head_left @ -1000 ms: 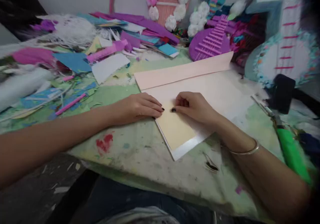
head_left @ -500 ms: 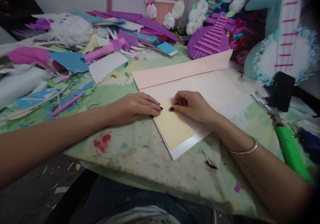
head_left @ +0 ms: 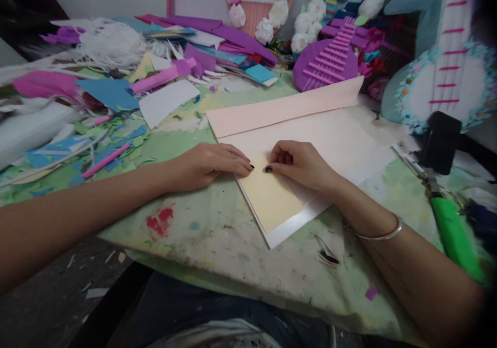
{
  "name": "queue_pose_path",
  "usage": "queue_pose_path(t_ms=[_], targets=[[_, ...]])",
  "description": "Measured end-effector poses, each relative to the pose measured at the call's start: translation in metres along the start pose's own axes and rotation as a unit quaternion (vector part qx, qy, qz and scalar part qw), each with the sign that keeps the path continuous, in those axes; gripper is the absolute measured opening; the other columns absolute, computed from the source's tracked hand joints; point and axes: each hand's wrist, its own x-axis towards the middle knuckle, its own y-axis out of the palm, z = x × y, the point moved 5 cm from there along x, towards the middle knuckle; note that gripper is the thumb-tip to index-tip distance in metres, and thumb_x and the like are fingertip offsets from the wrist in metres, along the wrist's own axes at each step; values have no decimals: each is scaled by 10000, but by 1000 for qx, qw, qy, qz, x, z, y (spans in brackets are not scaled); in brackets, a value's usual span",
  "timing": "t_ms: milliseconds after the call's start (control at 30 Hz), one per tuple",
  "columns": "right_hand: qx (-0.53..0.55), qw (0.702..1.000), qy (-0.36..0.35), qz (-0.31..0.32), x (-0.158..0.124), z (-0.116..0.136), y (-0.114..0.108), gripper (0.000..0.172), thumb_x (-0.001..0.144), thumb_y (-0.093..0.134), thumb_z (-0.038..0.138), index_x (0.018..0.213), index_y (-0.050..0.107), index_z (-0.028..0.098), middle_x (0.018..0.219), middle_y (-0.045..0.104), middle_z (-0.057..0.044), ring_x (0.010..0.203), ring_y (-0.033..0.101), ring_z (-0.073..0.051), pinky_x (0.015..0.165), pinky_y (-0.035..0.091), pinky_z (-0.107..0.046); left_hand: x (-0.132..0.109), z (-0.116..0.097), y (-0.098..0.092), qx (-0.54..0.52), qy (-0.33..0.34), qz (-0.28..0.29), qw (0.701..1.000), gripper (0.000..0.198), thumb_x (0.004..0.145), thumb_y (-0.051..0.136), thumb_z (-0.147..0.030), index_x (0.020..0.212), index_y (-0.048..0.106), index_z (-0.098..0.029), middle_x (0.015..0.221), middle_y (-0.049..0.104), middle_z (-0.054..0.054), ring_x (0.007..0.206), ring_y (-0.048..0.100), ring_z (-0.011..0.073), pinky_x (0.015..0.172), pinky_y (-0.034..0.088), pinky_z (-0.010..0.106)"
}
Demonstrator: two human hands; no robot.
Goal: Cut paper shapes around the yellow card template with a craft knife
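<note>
- Two hands at work: the left hand (head_left: 212, 165) lies flat, fingers together and stretched out, tips at the cream piece's edge.
- The right hand (head_left: 301, 164) curls in, thumb on the cream; whether it pinches anything, can't tell.
- One cream piece (head_left: 267, 203), on the near corner of one white sheet (head_left: 330, 135), on the surface (head_left: 209, 255).
- One peach strip (head_left: 283, 109) along the far edge.
- One green handle (head_left: 456, 236), right; one purple guitar shape (head_left: 306, 63) beyond.

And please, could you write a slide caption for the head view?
Left hand and right hand at a pale yellow sheet, a purple guitar-shaped craft behind.
</note>
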Motion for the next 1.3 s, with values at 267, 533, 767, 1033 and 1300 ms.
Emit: queue_pose_path(t_ms=[267, 533, 767, 1033, 1300], targets=[[-9, 1000, -7, 1, 0, 3, -1, 122, 790, 687, 254, 765, 617, 157, 668, 578, 18, 605, 501, -108, 567, 324, -240, 1, -20, 12, 192, 52, 49, 979, 389, 1007, 418, -345, 1320, 526, -141, 1152, 672, 150, 1125, 586, 269, 957, 453, 425], [-2, 1000, -13, -5, 0, 2, 0, 102, 785, 668, 237, 763, 606, 159, 664, 574, 24, 608, 499, -105, 577, 305, -239, 35, -52, 36, 355, -13, 128, 926, 650, 932, 361, -644, 1003, 658, -71, 841, 617, 132, 821, 590, 290, 779, 454, 435], [3, 1000, -15, -4, -1, 3, 0, 78, 774, 652, 221, 765, 600, 164, 685, 589, 18, 629, 506, -109, 592, 311, -237, 38, -59, 47, 335, -6, 112, 936, 480, 944, 444, -504, 1044, 643, -78, 919, 592, 152, 849, 555, 285, 753, 452, 404], [55, 996, -31, 59, 1, -1, -5, 76, 762, 603, 110, 823, 593, 154, 692, 576, 25, 639, 520, -103, 645, 381, -235, 35, -66, 51, 366, 36, 85, 926, 421, 968, 418, -343, 1298, 558, -123, 1170, 611, 156, 905, 558, 277, 793, 427, 409], [-162, 986, -28, 38, -34, 17, -31, 166, 788, 580, 91, 938, 572, 160, 1000, 617, -79, 798, 546, -155, 699, 379, -259, 31, -65, 51, 356, 47, 55, 932, 413, 958, 452, -320, 1294, 580, -116, 1208, 621, 156, 998, 562, 308, 900, 422, 452]])
